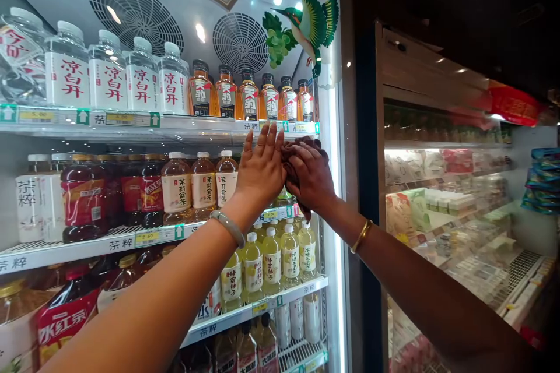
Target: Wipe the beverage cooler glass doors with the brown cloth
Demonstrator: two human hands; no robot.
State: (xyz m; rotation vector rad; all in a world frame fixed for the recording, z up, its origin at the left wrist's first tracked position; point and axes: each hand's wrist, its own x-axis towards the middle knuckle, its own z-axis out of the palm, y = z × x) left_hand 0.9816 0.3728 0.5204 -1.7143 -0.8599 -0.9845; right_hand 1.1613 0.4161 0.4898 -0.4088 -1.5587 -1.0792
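My left hand (261, 168) is pressed flat, fingers stretched upward, against the glass door (335, 186) of a drinks fridge, just under the second shelf's edge. A pale bangle circles that wrist. Right beside it, my right hand (311, 178) presses a dark brownish cloth (301, 145) against the same glass, fingers curled over the cloth. A gold bangle sits on the right wrist. Behind the glass stand clear water bottles (107, 73) and amber tea bottles (247, 96) on the top shelf, with red and milky drinks below.
Yellow-green drink bottles (271, 259) fill the lower shelf beneath my hands. A bird sticker (312, 20) decorates the glass at top right. To the right stands an open chilled display case (459, 204) with packaged foods, and blue packets (542, 180) hang at the far right.
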